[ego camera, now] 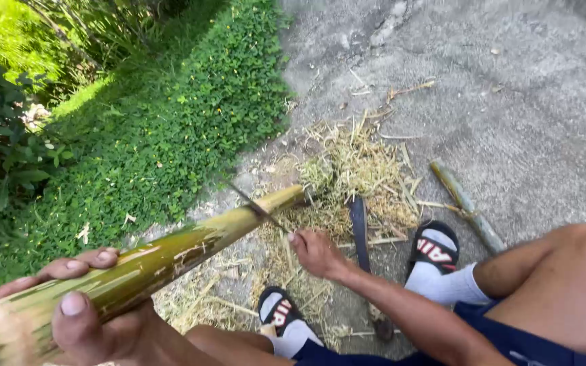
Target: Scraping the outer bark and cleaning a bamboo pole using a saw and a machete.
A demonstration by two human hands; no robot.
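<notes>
My left hand (79, 305) grips the near end of a thick green-yellow bamboo pole (171, 254), which slants away up and to the right with its far tip resting on the ground. My right hand (317, 252) holds a knife (259, 209) whose thin blade lies against the upper side of the pole near its far end. Part of the pole's skin is stripped, showing pale streaks. I sit with bare knees, white socks and black slide sandals (434, 247).
A heap of pale bamboo shavings (357, 169) covers the concrete ground (523, 102). A second, thinner bamboo piece (466, 207) lies at the right. A dark flat strip (359, 230) lies between my feet. Green ground cover (171, 122) borders the left.
</notes>
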